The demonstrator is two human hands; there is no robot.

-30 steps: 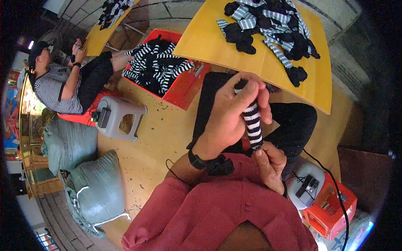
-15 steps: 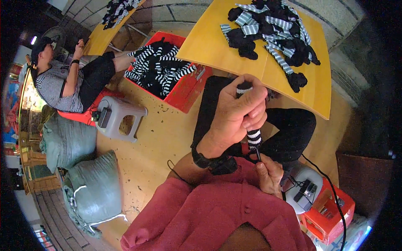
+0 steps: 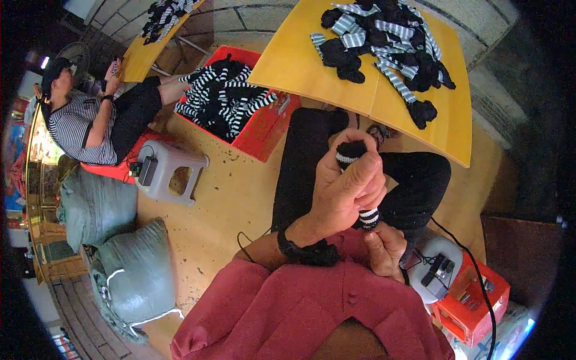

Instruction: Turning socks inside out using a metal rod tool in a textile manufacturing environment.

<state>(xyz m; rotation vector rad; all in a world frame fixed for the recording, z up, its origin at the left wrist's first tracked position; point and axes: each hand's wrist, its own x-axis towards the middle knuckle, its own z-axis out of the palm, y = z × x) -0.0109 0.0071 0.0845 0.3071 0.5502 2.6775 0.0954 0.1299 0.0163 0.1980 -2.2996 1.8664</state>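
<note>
My left hand [image 3: 351,189] is closed around a black-and-white striped knitted tube [image 3: 349,155] in front of my chest. Its dark upper end shows inside the curl of my fingers, and its striped lower end sticks out below them. My right hand [image 3: 386,249] is closed just under that lower end, thumb pressed to fingers. The thin dark rod it held a moment ago is hidden now, by the hand or the knit. A dark band [image 3: 307,247] is round my left wrist.
Striped and black knitted pieces [image 3: 390,51] lie heaped on the yellow table [image 3: 288,66] ahead. Left of it, a red crate [image 3: 264,135] holds more. A person [image 3: 84,120] sits far left by a grey stool [image 3: 171,171]. Stuffed sacks [image 3: 135,270] stand left; a cable [image 3: 480,270] hangs right.
My left hand has come lower and nearer with the knitted tube, its dark upper end now tipped into view. The gap between my hands has narrowed, and the rod has gone from sight.
</note>
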